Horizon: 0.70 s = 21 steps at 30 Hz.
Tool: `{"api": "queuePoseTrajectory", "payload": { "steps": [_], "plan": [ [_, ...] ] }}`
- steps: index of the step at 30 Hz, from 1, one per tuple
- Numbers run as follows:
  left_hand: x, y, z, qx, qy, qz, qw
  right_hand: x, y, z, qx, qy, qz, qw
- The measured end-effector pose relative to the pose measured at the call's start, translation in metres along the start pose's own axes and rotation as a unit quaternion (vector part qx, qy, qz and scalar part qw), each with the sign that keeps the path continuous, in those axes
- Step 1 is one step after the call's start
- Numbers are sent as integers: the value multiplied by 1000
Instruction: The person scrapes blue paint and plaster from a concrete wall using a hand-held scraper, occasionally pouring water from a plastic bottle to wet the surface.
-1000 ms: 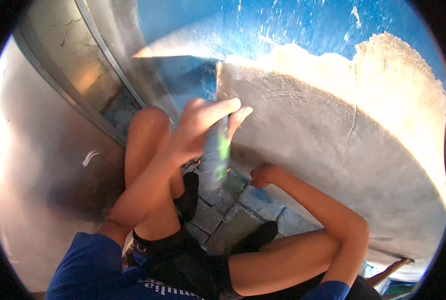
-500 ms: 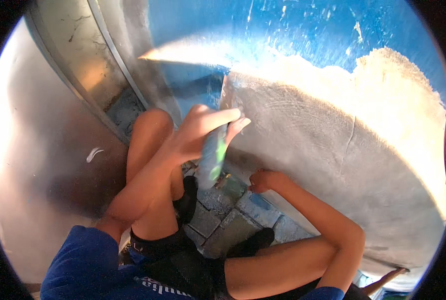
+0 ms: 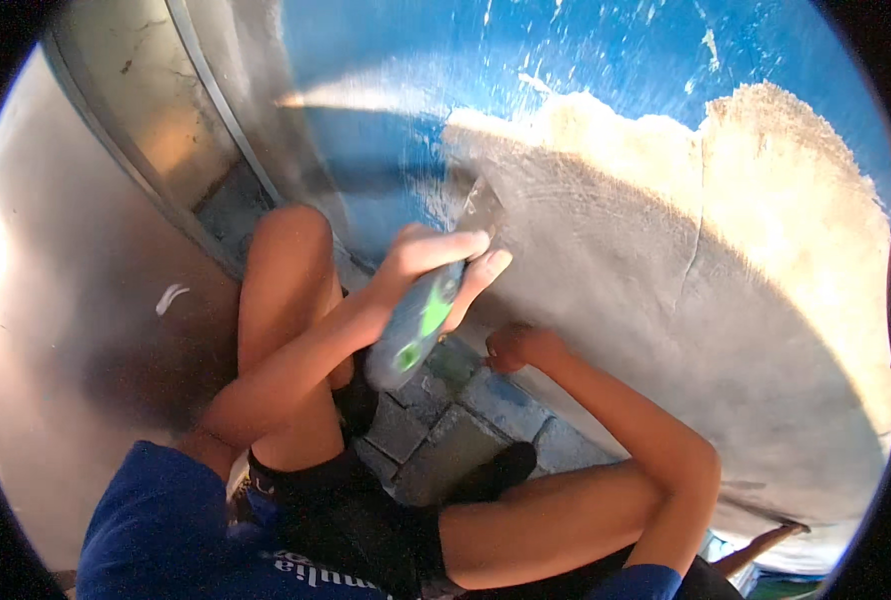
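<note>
My left hand (image 3: 436,265) grips a scraper (image 3: 416,330) with a dark grey and green handle, its metal blade (image 3: 480,205) tilted against or just over the wall, where peeling blue paint (image 3: 421,165) meets bare grey-beige surface (image 3: 606,250). I cannot tell if the blade touches. My right hand (image 3: 516,347) is curled low beside the foot of the curved wall, near the paving; whatever it holds, if anything, is hidden.
A pale metallic curved surface (image 3: 76,360) rises at my left, with a narrow framed gap (image 3: 181,120) behind it. My bent legs are over paving blocks (image 3: 406,425). Another person's arm (image 3: 761,550) reaches along the wall's lower edge at the bottom right.
The scraper has tilted, its handle end swinging down-left and its blade showing more to the upper right. My left hand has moved slightly lower; my right hand has barely shifted.
</note>
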State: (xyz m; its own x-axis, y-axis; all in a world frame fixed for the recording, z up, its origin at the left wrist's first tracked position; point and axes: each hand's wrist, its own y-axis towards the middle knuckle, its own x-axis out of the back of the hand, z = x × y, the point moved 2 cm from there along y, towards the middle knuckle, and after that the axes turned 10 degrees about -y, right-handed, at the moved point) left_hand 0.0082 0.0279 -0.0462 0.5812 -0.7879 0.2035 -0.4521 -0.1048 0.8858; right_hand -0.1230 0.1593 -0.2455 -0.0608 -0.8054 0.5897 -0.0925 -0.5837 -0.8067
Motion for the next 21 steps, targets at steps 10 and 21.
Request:
{"api": "queuePoseTrajectory", "payload": {
  "steps": [10,21],
  "plan": [
    [-33,-35,11,-46,14,204,978,13,-24,-5,114,47,-88,988],
    [-37,-49,39,58,82,242,965,77,-95,24,65,37,-70,995]
  ]
}}
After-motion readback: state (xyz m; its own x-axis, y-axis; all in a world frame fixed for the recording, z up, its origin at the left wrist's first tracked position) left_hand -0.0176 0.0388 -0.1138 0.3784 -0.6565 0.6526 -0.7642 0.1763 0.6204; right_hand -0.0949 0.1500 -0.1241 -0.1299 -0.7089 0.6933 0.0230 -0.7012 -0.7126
